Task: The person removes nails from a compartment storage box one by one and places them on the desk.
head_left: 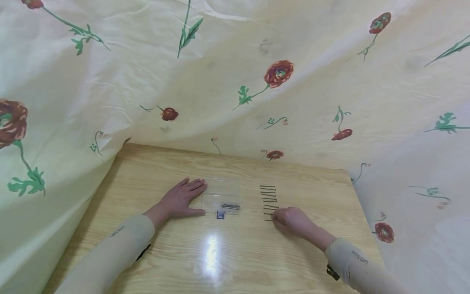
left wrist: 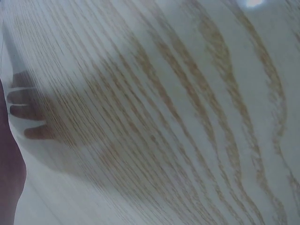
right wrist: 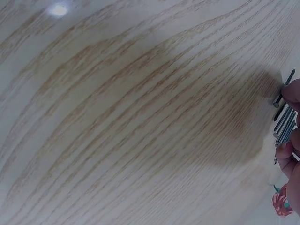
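Observation:
The left hand [head_left: 183, 199] lies with fingers spread at the left side of a clear plastic box [head_left: 214, 188], fingertips right at its edge. Several nails [head_left: 230, 207] are gathered in the box's near right part. To the right of the box, more nails [head_left: 268, 194] form a column on the table, each lying roughly sideways. At the near end of this column, the right hand [head_left: 292, 220] has its fingers curled and pinches a nail [right wrist: 277, 100] by its head end. Only blurred fingers [left wrist: 35, 112] of the left hand show in the left wrist view.
A small dark blue square [head_left: 220, 214] sits at the box's near edge. The wood-grain table [head_left: 176, 261] carries a bright light reflection near the front. A cloth with red flowers [head_left: 205, 81] hangs behind the table and along both sides.

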### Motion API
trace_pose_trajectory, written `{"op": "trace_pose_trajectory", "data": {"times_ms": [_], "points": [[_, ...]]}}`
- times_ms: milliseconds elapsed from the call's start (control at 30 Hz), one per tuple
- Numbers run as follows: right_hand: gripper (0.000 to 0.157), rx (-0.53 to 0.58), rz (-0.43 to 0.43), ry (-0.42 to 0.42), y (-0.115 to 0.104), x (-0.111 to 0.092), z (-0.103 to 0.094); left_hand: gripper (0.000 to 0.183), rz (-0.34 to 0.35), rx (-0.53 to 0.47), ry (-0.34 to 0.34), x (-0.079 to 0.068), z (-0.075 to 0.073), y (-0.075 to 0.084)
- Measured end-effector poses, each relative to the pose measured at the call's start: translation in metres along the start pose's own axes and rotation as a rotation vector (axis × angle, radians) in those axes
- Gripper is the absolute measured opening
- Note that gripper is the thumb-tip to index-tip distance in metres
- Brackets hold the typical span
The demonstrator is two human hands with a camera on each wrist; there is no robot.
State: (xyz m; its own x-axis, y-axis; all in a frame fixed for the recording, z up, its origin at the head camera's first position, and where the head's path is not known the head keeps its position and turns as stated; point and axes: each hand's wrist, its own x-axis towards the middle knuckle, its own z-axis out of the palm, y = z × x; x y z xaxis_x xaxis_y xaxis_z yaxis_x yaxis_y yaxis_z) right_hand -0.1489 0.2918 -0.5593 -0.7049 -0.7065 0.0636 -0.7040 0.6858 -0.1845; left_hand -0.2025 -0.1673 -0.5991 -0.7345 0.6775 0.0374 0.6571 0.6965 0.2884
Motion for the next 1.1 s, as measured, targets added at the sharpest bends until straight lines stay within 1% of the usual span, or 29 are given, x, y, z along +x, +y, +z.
{"op": "trace_pose_trajectory", "data": {"times_ms": [100, 200, 300, 367, 467, 600, 733, 833, 967, 1033, 1100], "points": [[0.011, 0.024, 0.028, -0.017, 0.001, 0.000, 0.000, 0.098, 0.002, -0.008, 0.002, 0.000, 0.000, -0.001], [0.011, 0.064, 0.081, -0.037, 0.001, 0.001, -0.004, 0.098, 0.000, -0.010, -0.002, 0.000, 0.000, 0.000], [0.012, 0.111, 0.122, -0.042, -0.001, 0.008, -0.011, 0.098, -0.004, -0.005, -0.009, 0.001, 0.000, 0.001], [0.015, 0.133, 0.129, -0.034, -0.003, 0.015, -0.017, 0.098, -0.008, -0.006, -0.012, 0.001, -0.001, 0.002], [0.022, 0.162, 0.099, -0.020, -0.007, 0.031, -0.024, 0.098, -0.016, -0.012, -0.016, 0.000, -0.001, 0.003], [0.032, 0.165, 0.036, -0.021, -0.015, 0.057, -0.032, 0.097, -0.018, -0.013, -0.017, 0.000, -0.002, 0.005], [0.038, 0.152, -0.003, -0.044, -0.029, 0.084, -0.034, 0.098, -0.016, -0.016, -0.016, -0.001, -0.001, 0.004], [0.041, 0.145, -0.030, -0.073, -0.039, 0.100, -0.034, 0.098, -0.012, -0.020, -0.014, -0.002, 0.000, 0.003], [0.044, 0.126, -0.056, -0.112, -0.050, 0.115, -0.031, 0.098, -0.008, -0.016, -0.015, -0.003, 0.001, 0.002], [0.044, 0.119, -0.066, -0.118, -0.052, 0.119, -0.028, 0.097, -0.005, -0.018, -0.013, -0.003, -0.001, 0.003], [0.043, 0.130, -0.057, -0.133, -0.054, 0.122, -0.023, 0.097, 0.000, -0.019, -0.009, -0.004, -0.003, 0.004]]}}
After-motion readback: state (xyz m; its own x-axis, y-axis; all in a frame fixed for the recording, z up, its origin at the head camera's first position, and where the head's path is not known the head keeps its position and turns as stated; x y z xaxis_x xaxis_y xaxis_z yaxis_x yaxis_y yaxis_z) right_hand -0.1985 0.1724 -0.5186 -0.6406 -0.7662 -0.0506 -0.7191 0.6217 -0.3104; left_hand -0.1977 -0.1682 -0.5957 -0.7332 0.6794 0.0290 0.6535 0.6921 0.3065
